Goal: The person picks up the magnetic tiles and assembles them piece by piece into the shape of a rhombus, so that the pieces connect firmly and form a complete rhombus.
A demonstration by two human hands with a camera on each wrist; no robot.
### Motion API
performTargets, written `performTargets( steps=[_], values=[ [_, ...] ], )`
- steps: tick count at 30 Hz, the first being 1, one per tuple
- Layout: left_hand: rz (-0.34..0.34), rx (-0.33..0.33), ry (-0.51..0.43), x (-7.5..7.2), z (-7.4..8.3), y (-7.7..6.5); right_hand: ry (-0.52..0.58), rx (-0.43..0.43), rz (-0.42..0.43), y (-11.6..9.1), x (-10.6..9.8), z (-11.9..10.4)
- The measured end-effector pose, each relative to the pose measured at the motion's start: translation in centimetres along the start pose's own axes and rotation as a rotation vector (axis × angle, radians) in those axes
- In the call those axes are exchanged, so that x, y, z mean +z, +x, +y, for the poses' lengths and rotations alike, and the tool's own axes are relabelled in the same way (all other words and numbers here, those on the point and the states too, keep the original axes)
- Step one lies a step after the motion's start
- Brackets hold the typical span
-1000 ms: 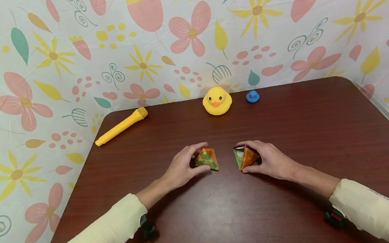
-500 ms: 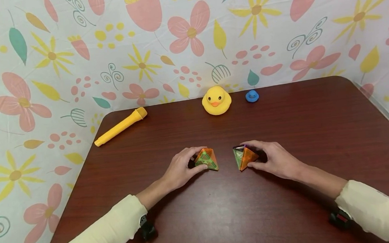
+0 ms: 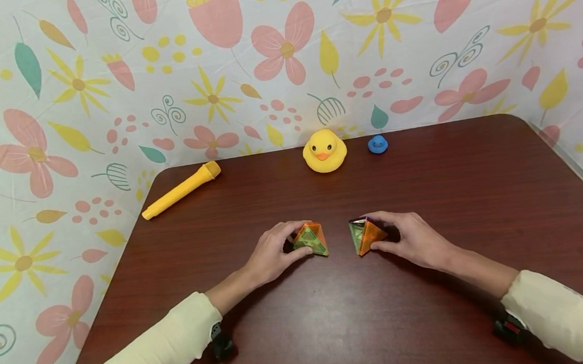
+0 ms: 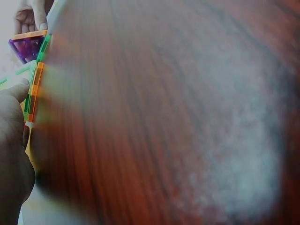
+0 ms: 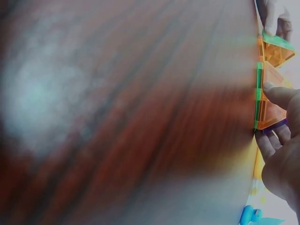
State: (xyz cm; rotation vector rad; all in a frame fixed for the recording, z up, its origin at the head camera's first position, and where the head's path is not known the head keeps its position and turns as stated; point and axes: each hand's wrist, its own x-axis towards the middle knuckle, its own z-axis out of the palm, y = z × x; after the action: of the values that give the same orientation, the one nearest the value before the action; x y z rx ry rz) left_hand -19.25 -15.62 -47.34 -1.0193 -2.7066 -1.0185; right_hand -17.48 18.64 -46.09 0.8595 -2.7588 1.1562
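Two small pyramids of translucent triangular magnetic tiles stand apart on the dark wood table (image 3: 311, 306). The left pyramid (image 3: 312, 238) shows green and orange faces. My left hand (image 3: 271, 256) holds it from its left side, thumb at the front and fingers behind. Orange, green and purple tiles form the right pyramid (image 3: 367, 236). My right hand (image 3: 419, 241) grips that one from the right, its thumb against the orange face (image 5: 272, 101). Several fingers are partly hidden behind the tiles in the head view.
A yellow toy microphone (image 3: 181, 190) lies at the table's back left. Near the back edge sit a yellow rubber duck (image 3: 324, 152) and a smaller blue duck (image 3: 378, 144). A flower-patterned cloth (image 3: 261, 53) hangs behind and around the table.
My right hand has shifted slightly to the right, and its thumb has moved up from the pyramid's lower front corner. Both pyramids stay nearly where they were; my left hand has barely moved.
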Motion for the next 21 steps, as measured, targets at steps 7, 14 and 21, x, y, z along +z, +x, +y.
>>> performTargets(
  steps=[7,14,21],
  values=[
    [-0.005,0.009,-0.011,0.3,0.4,0.2,-0.009,0.001,0.012,0.2,0.2,-0.1],
    [-0.010,0.024,-0.011,0.6,0.8,0.5,-0.013,-0.003,0.010,0.4,0.5,-0.4],
    [-0.030,0.017,-0.009,0.9,1.1,0.7,-0.011,-0.008,0.013,0.6,0.9,-0.8]
  ],
)
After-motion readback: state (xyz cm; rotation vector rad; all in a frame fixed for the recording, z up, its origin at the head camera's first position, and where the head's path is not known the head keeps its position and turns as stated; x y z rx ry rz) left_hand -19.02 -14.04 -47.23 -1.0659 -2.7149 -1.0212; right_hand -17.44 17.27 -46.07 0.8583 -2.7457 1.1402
